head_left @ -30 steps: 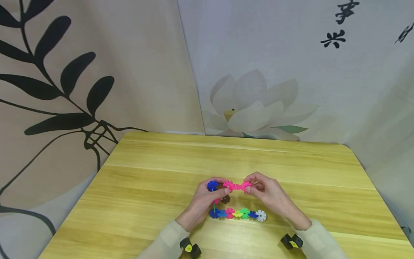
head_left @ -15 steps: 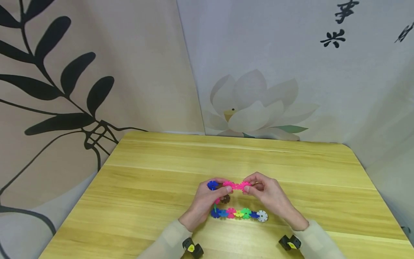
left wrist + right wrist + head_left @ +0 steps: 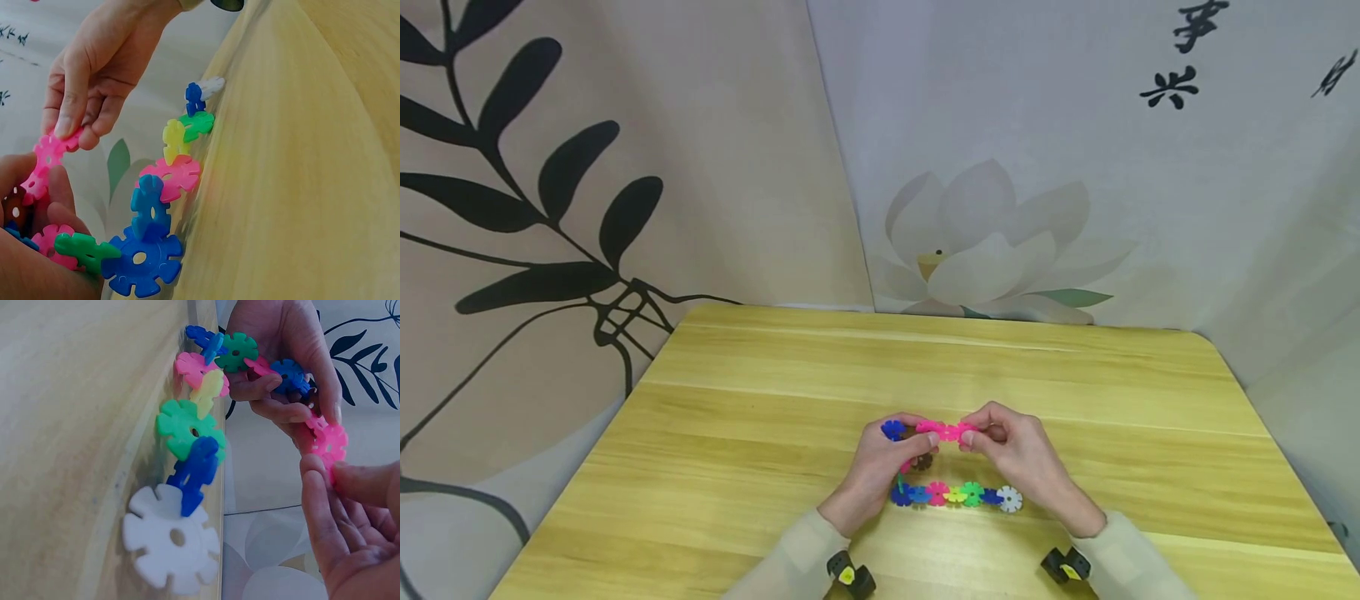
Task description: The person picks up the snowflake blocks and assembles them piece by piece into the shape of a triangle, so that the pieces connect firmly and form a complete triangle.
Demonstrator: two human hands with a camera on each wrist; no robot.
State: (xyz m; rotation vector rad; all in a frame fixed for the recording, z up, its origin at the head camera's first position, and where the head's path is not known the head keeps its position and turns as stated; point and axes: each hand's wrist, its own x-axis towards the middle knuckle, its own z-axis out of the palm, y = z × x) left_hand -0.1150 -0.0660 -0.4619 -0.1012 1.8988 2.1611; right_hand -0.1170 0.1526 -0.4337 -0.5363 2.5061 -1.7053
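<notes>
A chain of notched plastic snowflake discs bends round my left hand (image 3: 868, 467). That hand grips it near the pink discs (image 3: 950, 432), thumb on top, with a dark blue disc (image 3: 892, 430) showing beside the fingers. From the right, my right hand (image 3: 1028, 454) pinches the end pink disc (image 3: 72, 139) between thumb and fingers. In the right wrist view the middle pink disc (image 3: 331, 442) shows between both hands' fingertips. A brown disc (image 3: 16, 209) is partly covered by the left fingers. Green (image 3: 84, 250) and dark blue (image 3: 142, 259) discs link on to the chain's lower row.
The lower row runs rightward nearer the person, through pink (image 3: 937, 493), yellow (image 3: 955, 495) and green (image 3: 973, 493) to a white disc (image 3: 1010, 499) at its end. Under it is the wooden table (image 3: 760, 392). A printed curtain (image 3: 737, 167) hangs behind the table's far edge.
My right hand has moved slightly left, and the pink discs now sit closer together. The lower row has shifted a little to the right; the left hand keeps its hold.
</notes>
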